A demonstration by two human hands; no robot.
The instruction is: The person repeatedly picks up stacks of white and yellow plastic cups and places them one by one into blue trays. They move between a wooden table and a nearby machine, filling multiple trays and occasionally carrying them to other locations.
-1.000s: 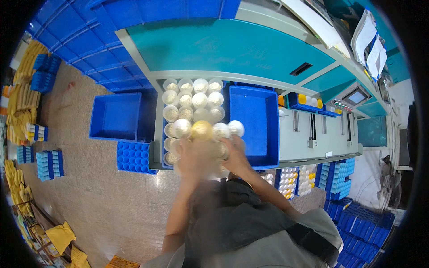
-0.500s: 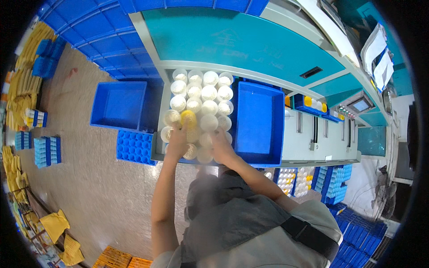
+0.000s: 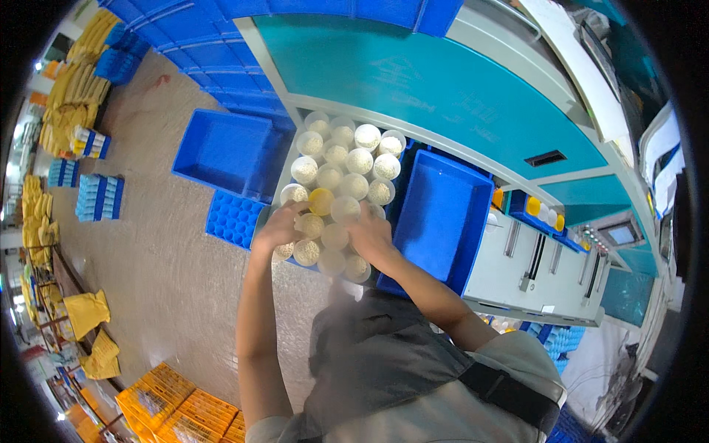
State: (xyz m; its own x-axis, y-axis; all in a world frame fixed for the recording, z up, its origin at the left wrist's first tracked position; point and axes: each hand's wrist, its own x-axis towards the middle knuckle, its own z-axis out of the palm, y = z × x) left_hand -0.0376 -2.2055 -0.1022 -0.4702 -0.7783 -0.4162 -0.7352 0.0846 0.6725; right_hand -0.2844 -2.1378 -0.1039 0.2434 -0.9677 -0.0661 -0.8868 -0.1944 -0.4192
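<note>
The jars [image 3: 347, 181], round clear ones filled with a pale grainy stuff, stand packed rim to rim in a blue crate [image 3: 289, 166] on the ledge in front of a long teal machine [image 3: 443, 81]. As far as can be judged, the block is nearly complete: the far rows sit tight and even, while the near rows, under the hands, look looser and are the part in work. One jar with a yellow top [image 3: 321, 201] stands out among the white ones, in the middle of the left side.

The left hand [image 3: 279, 227] rests on the near left edge of the block, its grip curled over a jar there; whether it actually clasps that jar I cannot tell. The right hand [image 3: 373, 235] lies flat across the near right jars, fingers spread and not visibly closed on any one.

Going by size: stacks of blue crates [image 3: 148, 37] line the floor beyond; an empty blue tub [image 3: 439, 218] sits just right of the jars, another empty blue tub [image 3: 221, 151] to their left, with a blue cell tray [image 3: 233, 218] beside it. Yellow sacks [image 3: 74, 111] pile at the left, orange crates [image 3: 173, 406] at the lower edge. A small grey panel [image 3: 545, 159] is set into the teal front, and small yellow caps [image 3: 533, 207] sit in a bin at the right.
</note>
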